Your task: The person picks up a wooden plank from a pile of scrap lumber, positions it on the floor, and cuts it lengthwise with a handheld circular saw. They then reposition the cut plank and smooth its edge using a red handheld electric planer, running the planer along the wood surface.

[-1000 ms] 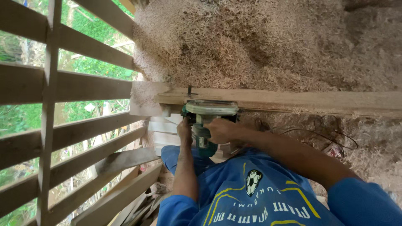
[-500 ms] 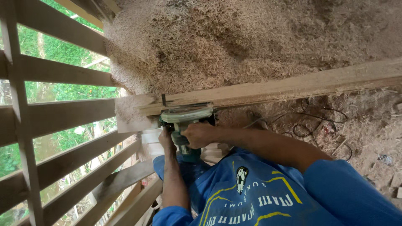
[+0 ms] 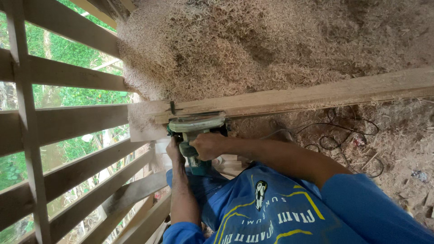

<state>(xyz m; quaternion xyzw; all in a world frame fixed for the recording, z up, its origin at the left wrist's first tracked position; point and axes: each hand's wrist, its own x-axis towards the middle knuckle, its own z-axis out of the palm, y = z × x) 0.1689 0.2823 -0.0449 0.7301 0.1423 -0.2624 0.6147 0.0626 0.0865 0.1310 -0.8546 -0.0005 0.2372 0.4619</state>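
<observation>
Head view: the right hand (image 3: 209, 145) is wrapped around the green handle of an electric planer (image 3: 195, 132), while the left hand (image 3: 173, 149), at its nine o'clock, grips the tool's side. At twelve o'clock the planer's base presses against a long wooden plank (image 3: 316, 94). Wood shavings (image 3: 253, 45) heap beyond it. A black cable (image 3: 343, 140) coils at three o'clock; wooden slats (image 3: 68, 126) stand at nine.

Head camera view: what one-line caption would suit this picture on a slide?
Both hands, left hand and right hand, grip a green power planer against a long wooden plank, beside heaped wood shavings and a slatted wall.
</observation>
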